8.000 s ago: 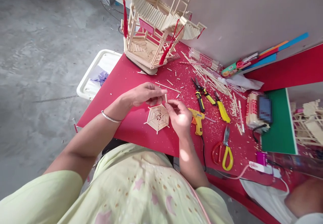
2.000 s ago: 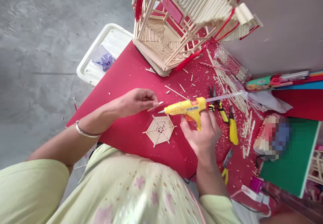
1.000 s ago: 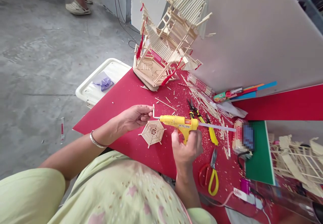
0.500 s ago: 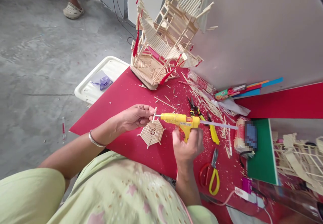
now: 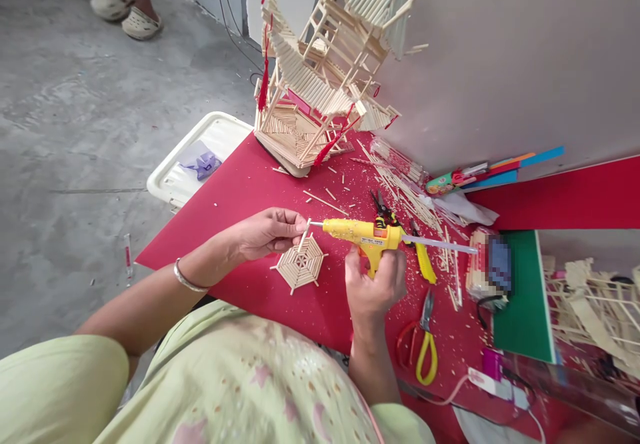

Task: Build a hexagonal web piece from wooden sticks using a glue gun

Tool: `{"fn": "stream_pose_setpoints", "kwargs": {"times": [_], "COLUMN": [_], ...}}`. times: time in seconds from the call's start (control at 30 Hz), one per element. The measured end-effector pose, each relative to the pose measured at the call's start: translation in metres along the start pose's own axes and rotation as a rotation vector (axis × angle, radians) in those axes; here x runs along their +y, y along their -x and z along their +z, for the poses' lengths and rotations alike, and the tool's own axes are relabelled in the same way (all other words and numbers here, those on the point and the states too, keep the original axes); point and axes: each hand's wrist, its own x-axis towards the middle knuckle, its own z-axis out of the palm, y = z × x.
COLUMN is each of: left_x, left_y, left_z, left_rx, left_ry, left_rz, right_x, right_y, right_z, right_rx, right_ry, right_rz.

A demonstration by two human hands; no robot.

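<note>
My left hand (image 5: 274, 232) pinches a short wooden stick (image 5: 303, 237) between thumb and fingers. My right hand (image 5: 376, 284) is wrapped round the handle of a yellow hot glue gun (image 5: 357, 232). The gun's metal nozzle points left and meets or nearly meets the upper part of the stick; I cannot tell whether they touch. A clear glue stick (image 5: 440, 243) sticks out of the gun's back end. Just below the left hand a hexagonal web-like piece of small sticks (image 5: 299, 267) lies flat on the red tabletop (image 5: 245, 291).
A stick-built pagoda model (image 5: 320, 91) with red tassels stands at the back. Right of the gun lie pliers (image 5: 383, 211), a yellow cutter (image 5: 424, 262), scissors (image 5: 427, 341) and loose sticks (image 5: 405, 194). A white lidded box (image 5: 173, 171) is at the left. A person's shoes (image 5: 141, 23) show behind.
The glue gun has shifted slightly right, and the stick in my left hand has tilted. The person's feet in the background have moved left.
</note>
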Motion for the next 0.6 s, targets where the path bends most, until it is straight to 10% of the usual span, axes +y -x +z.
{"fn": "stream_pose_setpoints", "kwargs": {"times": [0.6], "left_x": [0.0034], "left_y": [0.0021], "left_z": [-0.0041], "left_rx": [0.035], "left_ry": [-0.175], "left_rz": [0.072], "right_x": [0.0014], "right_y": [0.0029], "right_z": [0.0017], "right_rx": [-0.05], "right_ry": [-0.019], "right_rz": [0.051]}}
